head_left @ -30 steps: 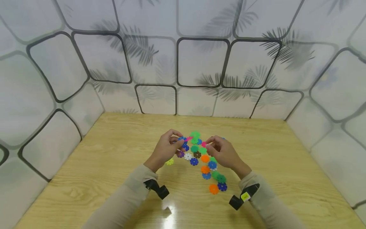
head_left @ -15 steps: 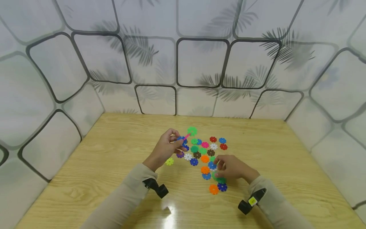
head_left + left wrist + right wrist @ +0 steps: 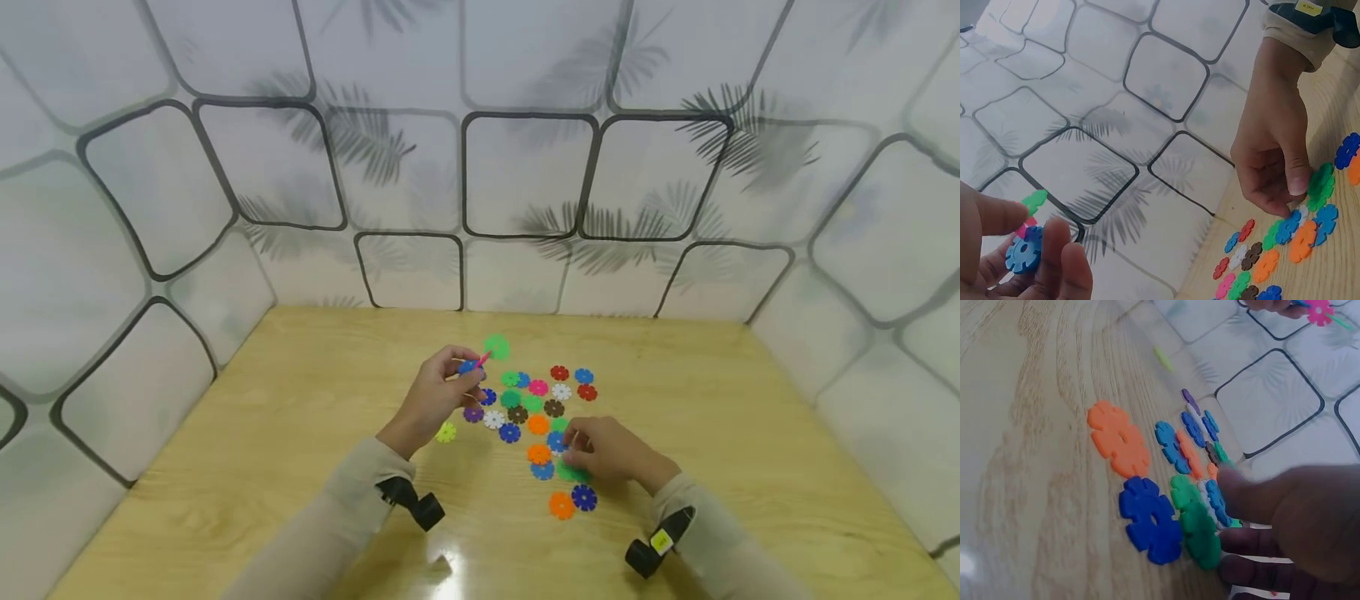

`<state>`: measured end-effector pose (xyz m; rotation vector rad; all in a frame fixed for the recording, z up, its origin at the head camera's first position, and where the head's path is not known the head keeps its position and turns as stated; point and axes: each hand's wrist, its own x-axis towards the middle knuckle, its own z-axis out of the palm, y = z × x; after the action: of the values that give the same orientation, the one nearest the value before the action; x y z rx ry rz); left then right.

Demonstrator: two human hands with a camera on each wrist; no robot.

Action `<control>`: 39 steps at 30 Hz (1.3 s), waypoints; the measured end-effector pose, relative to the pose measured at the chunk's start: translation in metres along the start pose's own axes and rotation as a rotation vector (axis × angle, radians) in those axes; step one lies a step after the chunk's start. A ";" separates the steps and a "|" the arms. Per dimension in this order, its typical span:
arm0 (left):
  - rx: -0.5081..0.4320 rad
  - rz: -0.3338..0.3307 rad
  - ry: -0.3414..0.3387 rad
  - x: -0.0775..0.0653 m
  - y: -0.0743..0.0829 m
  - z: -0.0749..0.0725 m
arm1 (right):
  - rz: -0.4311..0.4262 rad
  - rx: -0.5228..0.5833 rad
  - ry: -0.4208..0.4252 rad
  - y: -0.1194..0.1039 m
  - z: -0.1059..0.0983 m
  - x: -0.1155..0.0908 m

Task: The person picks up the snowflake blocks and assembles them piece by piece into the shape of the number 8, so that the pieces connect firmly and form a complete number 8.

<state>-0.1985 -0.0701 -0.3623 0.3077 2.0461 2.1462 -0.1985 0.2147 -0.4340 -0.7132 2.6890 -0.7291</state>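
Observation:
My left hand (image 3: 438, 392) is raised over the table and holds a small chain of notched plastic discs. A blue disc (image 3: 1024, 251) sits among its fingers, joined to a pink disc (image 3: 1320, 311), seen nearly edge-on from the head. A light green disc (image 3: 497, 347) sticks out at the far end of the chain. My right hand (image 3: 611, 450) is low over the right of the loose discs, thumb and fingers apart. Its fingertips are right at a blue disc (image 3: 557, 442), with green discs (image 3: 1200, 534) beneath the hand, partly hidden in the head view.
Several loose discs lie on the wooden table (image 3: 315, 467), among them an orange disc (image 3: 562, 505), a dark blue disc (image 3: 584, 497) and red discs (image 3: 559, 372). A yellow disc (image 3: 446, 432) lies apart at the left. Patterned cloth walls (image 3: 525, 175) enclose the back and sides.
My right hand has left the pink disc beside the left hand and come down right and nearer, onto the blue and green discs. The left hand's chain has tilted and shifted slightly left.

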 end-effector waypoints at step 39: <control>0.169 0.030 -0.077 -0.004 0.005 0.004 | -0.332 0.296 0.560 -0.071 -0.045 0.023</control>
<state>-0.1938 -0.0676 -0.3570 0.4384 2.1961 1.9477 -0.2074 0.1674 -0.3617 -1.0087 2.8518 -1.5800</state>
